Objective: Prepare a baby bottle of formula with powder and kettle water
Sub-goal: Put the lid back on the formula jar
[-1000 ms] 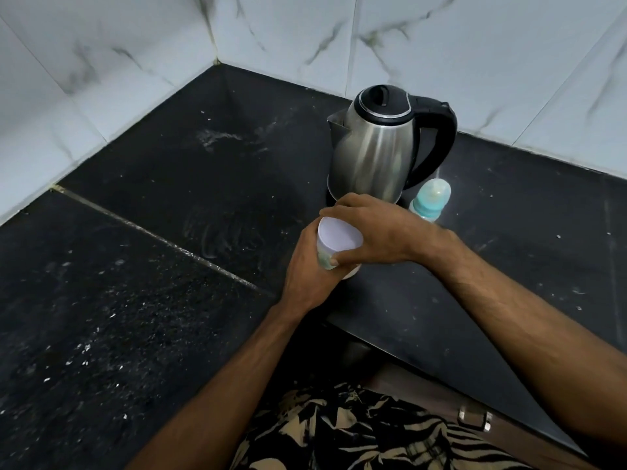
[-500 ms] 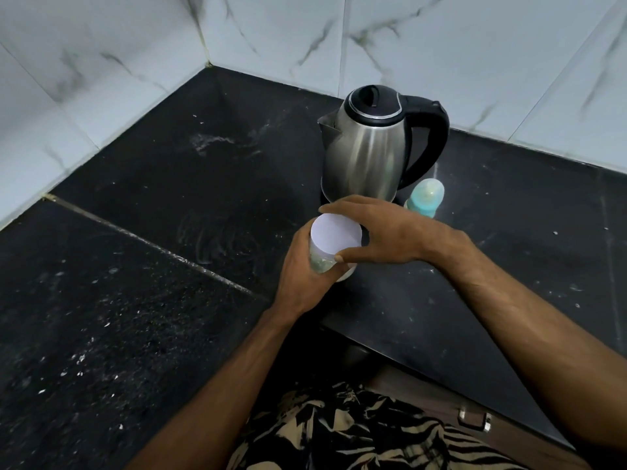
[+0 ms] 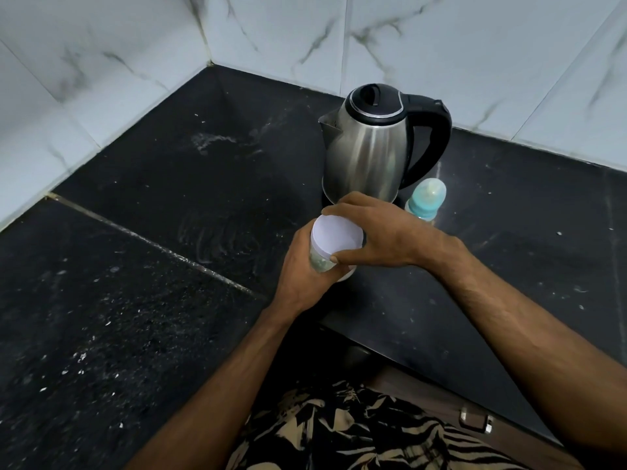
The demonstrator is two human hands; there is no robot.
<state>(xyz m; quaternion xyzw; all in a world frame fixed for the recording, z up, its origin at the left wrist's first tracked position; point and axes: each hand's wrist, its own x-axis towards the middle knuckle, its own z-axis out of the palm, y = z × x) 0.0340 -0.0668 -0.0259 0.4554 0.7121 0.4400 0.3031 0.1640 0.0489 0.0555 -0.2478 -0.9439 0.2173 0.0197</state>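
Observation:
A small clear jar with a white lid is held above the black counter's front part. My left hand wraps around the jar's body from below. My right hand grips the white lid from the right, thumb on its near rim and fingers over its far rim. Behind the hands stands a steel kettle with a black lid and black handle. A baby bottle with a teal collar and clear cap stands upright just right of the kettle's base. The jar's contents are mostly hidden by my fingers.
The black stone counter fills an L-shaped corner, with white marble-look wall tiles behind. White powder smears lie left of the kettle. A drawer handle shows below the counter's front edge at lower right.
Both hands stay on the jar and lid in nearly the same grip. The view has shifted slightly, and the right fingers have turned a little around the lid.

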